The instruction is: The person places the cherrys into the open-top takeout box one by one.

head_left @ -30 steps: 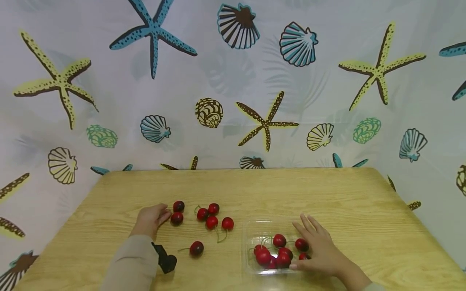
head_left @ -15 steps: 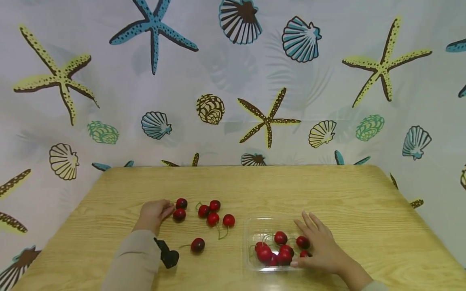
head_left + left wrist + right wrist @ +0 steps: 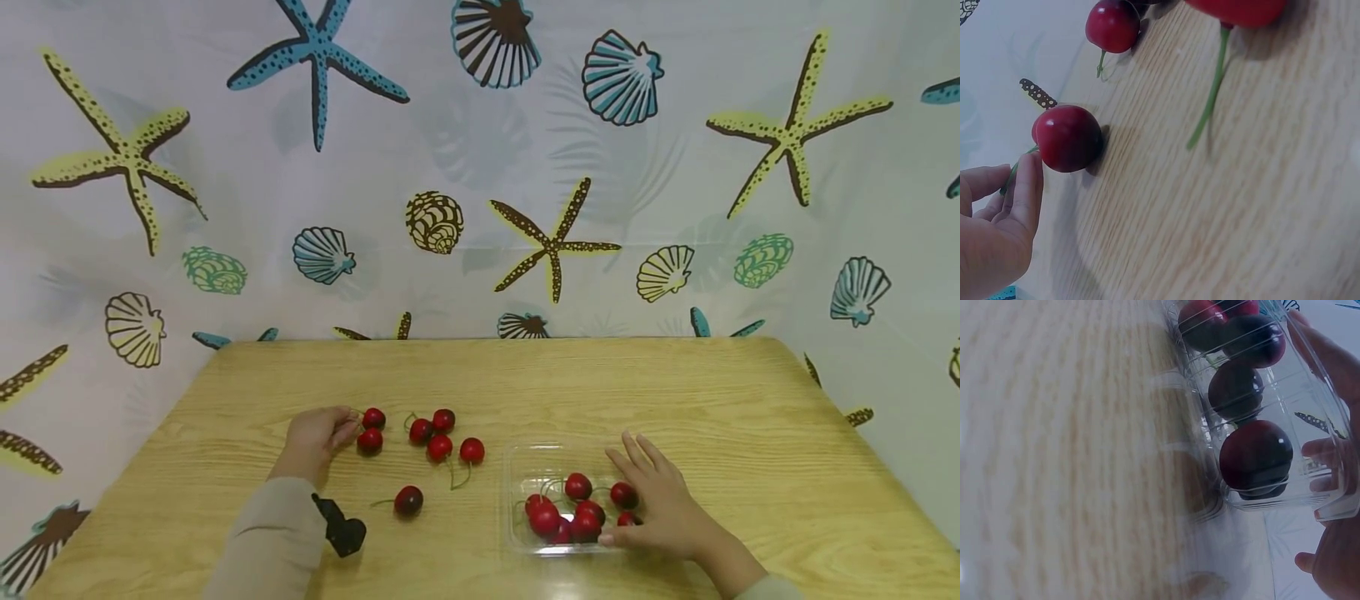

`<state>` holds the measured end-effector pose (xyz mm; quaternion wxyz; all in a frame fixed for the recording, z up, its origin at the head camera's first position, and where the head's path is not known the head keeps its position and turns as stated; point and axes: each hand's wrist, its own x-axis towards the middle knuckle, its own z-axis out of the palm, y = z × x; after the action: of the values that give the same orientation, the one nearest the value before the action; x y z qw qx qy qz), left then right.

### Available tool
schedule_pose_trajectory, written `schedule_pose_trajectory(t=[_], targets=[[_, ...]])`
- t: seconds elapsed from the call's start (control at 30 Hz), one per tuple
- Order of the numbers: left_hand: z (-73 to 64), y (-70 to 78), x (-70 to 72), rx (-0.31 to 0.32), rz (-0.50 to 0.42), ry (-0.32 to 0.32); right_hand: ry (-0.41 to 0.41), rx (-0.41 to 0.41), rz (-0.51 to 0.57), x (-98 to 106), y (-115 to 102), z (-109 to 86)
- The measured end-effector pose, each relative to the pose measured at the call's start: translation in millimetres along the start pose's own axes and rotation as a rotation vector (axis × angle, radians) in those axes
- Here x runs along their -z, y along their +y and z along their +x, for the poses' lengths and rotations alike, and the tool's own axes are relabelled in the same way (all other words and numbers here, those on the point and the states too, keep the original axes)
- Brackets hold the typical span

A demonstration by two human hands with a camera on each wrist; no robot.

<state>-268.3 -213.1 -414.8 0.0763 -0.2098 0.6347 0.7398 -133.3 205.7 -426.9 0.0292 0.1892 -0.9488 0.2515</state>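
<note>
My left hand [image 3: 315, 437] pinches a thin green stem [image 3: 1013, 172] between thumb and fingers. The stem leads to a pair of dark red cherries that touch on the table, one farther back [image 3: 373, 418] and one nearer [image 3: 370, 441]. Which of the two it belongs to, I cannot tell. At the right end of a clear plastic container [image 3: 543, 458] rests my right hand [image 3: 663, 508], its fingers spread along the side and thumb at the front edge. Several cherries [image 3: 1256, 455] lie inside the container, partly behind the right hand in the head view.
Between the pair and the container lies a loose group of cherries [image 3: 439, 448] with stems. A single cherry [image 3: 408, 501] sits nearer the front, stem pointing left. The wooden table [image 3: 600, 383] meets a patterned cloth [image 3: 465, 283] at the back.
The head view has tilted slightly, shifting the whole scene a little upward. Left hand stays at the cherry pair, right hand at the container; the cherries keep their places.
</note>
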Motion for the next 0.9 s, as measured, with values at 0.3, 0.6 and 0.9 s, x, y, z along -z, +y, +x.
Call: schedule_pose_trajectory(t=[0.3, 0.6, 0.9], targets=[[7.1, -1.4, 2.1, -0.062, 0.097, -0.036, -0.005, -0.015, 0.012, 0, 1, 0.3], [-12.3, 13.4, -9.8, -0.121, 0.100, -0.126, -0.001, -0.021, 0.015, -1, 2, -1.5], [-38.3, 27.8, -25.3, -0.163, 0.044, -0.206, 0.001, -0.009, 0.017, -1, 0, -1.3]])
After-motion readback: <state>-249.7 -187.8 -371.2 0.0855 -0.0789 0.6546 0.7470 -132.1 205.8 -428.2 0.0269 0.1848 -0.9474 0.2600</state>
